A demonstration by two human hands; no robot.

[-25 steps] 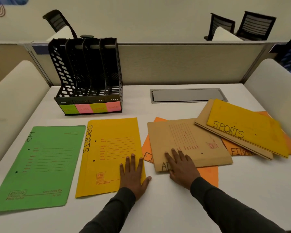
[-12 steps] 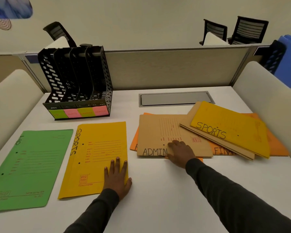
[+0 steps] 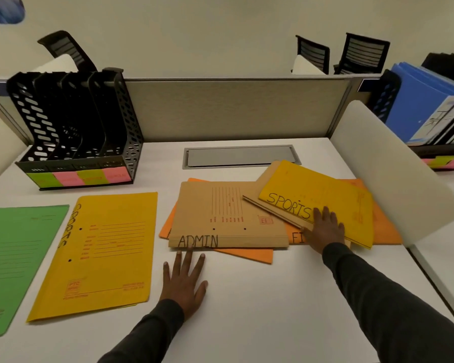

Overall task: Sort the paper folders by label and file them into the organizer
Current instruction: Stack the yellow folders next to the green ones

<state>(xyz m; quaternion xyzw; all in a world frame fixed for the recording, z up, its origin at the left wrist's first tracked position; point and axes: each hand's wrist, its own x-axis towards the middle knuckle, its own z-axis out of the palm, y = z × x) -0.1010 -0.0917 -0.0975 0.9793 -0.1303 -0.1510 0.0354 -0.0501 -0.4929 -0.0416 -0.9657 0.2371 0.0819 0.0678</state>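
sports folder (image 3: pixel 325 195) tops the pile (image 3: pixel 249 254), right hand (image 3: pixel 323 229) flat on it, probably to slide it free, left hand (image 3: pixel 185 281) flat on bench (image 3: pixel 273 305).

At nine o'clock green folder (image 3: pixel 19 258) was cut by frame edge, orange folder (image 3: pixel 292 231) label was hidden past "FI" under right hand (image 3: pixel 325 230), tags (image 3: pixel 89 177) on organizer (image 3: pixel 127 127) at ten o'clock were blurred, unreadable.
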